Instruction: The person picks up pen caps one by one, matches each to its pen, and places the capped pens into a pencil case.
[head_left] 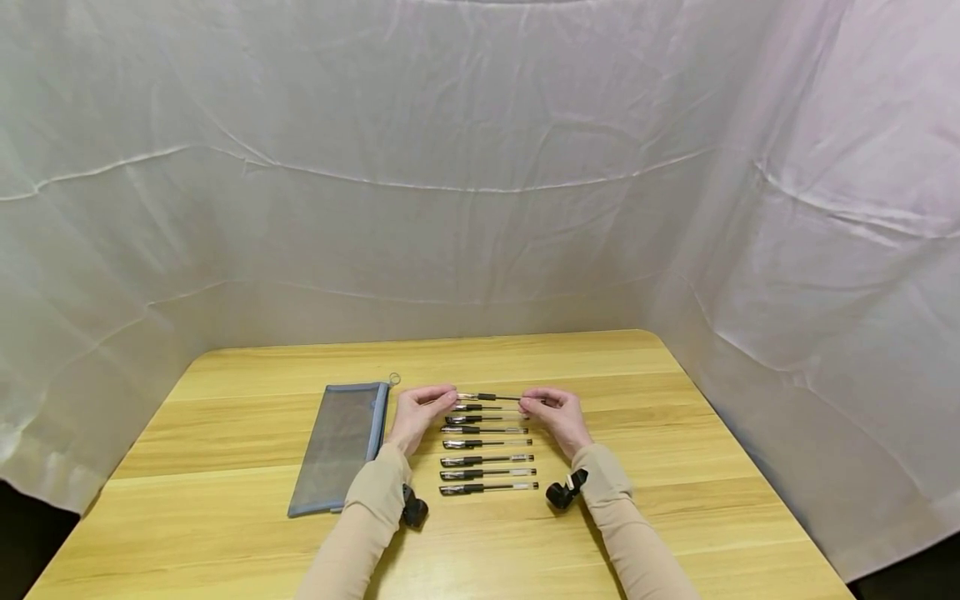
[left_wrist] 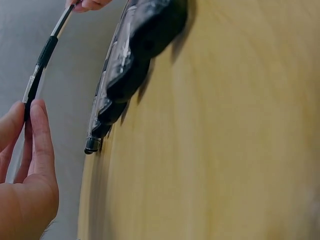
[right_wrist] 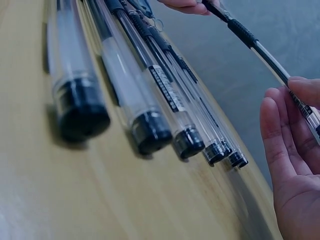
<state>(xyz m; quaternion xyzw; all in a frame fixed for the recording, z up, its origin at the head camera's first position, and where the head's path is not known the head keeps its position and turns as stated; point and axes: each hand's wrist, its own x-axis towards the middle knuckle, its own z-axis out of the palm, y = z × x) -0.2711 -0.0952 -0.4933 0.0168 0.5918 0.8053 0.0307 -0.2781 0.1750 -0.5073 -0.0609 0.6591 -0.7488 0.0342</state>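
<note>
Both hands hold one clear pen with a black grip [head_left: 487,397] by its two ends, beyond the far end of a column of pens. My left hand [head_left: 422,414] pinches its capped end between thumb and fingers, as the left wrist view shows close up. At the other end, my right hand [head_left: 557,417] pinches the clear barrel [right_wrist: 272,65]. In the wrist views the held pen is raised off the table. Several similar pens [head_left: 487,459] lie side by side below it, caps to the left and black end plugs [right_wrist: 150,132] to the right.
A grey mesh zip pouch [head_left: 337,446] with blue edging lies flat left of the pens, beside the left forearm. Its zipper ring [head_left: 394,379] points away. The wooden table [head_left: 637,517] ends at pale hanging curtains [head_left: 465,242] behind and at both sides.
</note>
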